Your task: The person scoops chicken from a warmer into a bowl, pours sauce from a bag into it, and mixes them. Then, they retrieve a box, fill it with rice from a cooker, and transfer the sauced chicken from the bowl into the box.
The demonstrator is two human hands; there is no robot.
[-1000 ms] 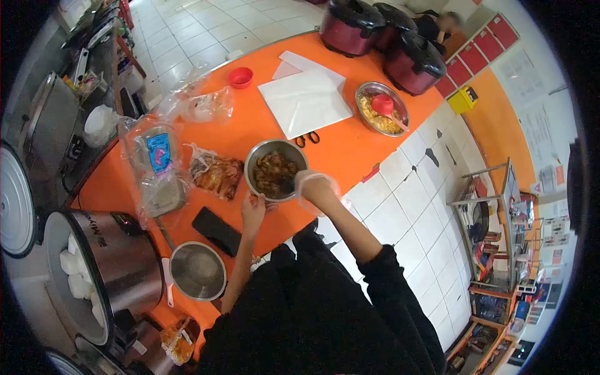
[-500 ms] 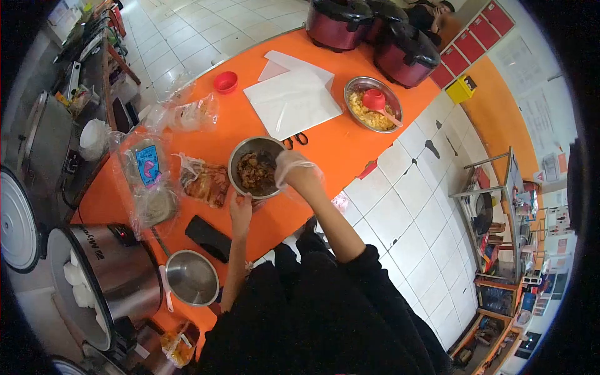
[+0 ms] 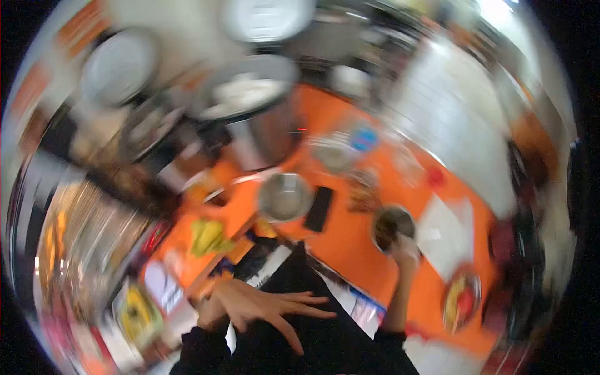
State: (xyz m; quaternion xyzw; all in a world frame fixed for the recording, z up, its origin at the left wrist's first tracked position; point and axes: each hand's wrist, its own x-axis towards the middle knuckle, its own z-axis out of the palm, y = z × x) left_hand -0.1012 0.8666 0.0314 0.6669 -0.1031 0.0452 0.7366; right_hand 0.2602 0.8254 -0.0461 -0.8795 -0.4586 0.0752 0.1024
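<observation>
My left hand is held in front of my dark clothing, its fingers spread and nothing in them. My right hand, in a clear plastic glove, reaches to the near rim of a metal bowl of dark brown food. Motion blur smears its fingers, so I cannot tell what they hold. Left of that bowl lies a plastic bag of reddish-brown food. Beyond it sits another clear bag with a blue label. White sheets lie just right of the bowl.
A bare metal bowl and a black phone are left on the orange table. Behind stands a large open cooker with white contents. A bowl of yellow food with a red scoop is at right. A yellow cloth lies nearer left.
The view has swung left and blurred. My left hand has let go of the food bowl's side and drawn back to my body, fingers spread. My right hand stays at the bowl.
</observation>
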